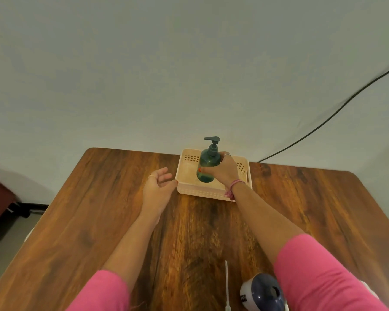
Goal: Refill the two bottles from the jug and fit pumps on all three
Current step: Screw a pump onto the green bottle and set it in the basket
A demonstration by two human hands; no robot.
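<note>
1. Head view counts one green pump bottle [208,163], one peach basket [213,191], one white jug with a dark cap [262,294] and one loose white pump tube [226,286].
2. Right hand [222,170] is the grip: fingers wrapped round the bottle's body, holding it upright over the basket at the far edge of the tabletop [99,209].
3. Left hand [158,184] hovers just left of the basket, fingers loose, holding nothing.
4. Jug and tube lie at the near edge, the jug partly hidden by the right sleeve [319,272]. A black cable [337,108] runs down the wall, far right.
</note>
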